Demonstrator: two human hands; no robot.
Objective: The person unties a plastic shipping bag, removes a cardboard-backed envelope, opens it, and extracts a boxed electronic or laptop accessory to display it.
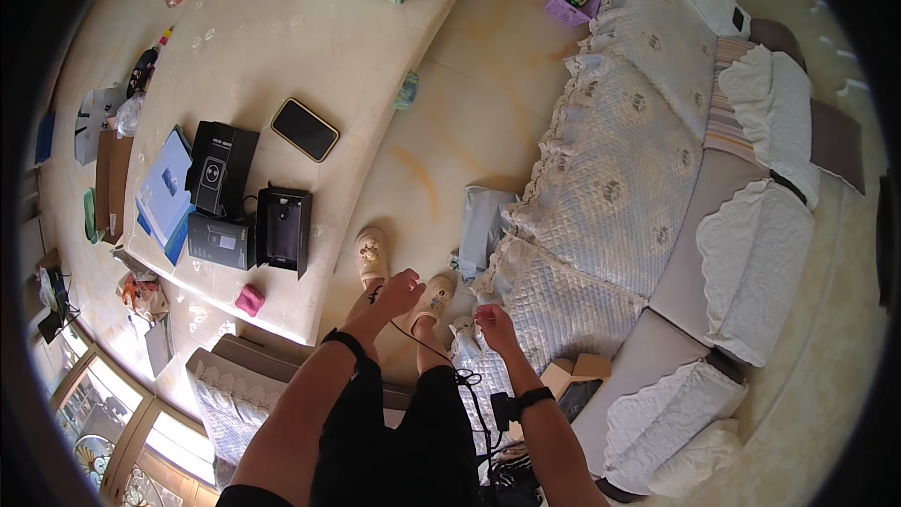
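Observation:
My left hand (pixel 401 293) hangs over the beige clogs on my feet, its fingers curled. A thin black cable (pixel 422 347) runs from beneath it to a tangle of cord by my right thigh; whether the hand holds the cable is hidden. My right hand (pixel 495 327) is loosely closed with nothing visible in it, above the frilled edge of a quilted sofa cover (pixel 591 190). Each wrist wears a black strap, the right one with a small black device (pixel 501 410). Below the hands stand the left clog (pixel 371 257) and the right clog (pixel 433 301).
On the table (pixel 232 70) to the left lie a smartphone (pixel 305 129), an open black box (pixel 284 231), a closed black box (pixel 222 165), blue folders (pixel 167 190) and a pink cloth (pixel 250 300). A grey plastic bag (pixel 484 229) rests against the sofa. An open carton (pixel 577 384) sits on its seat.

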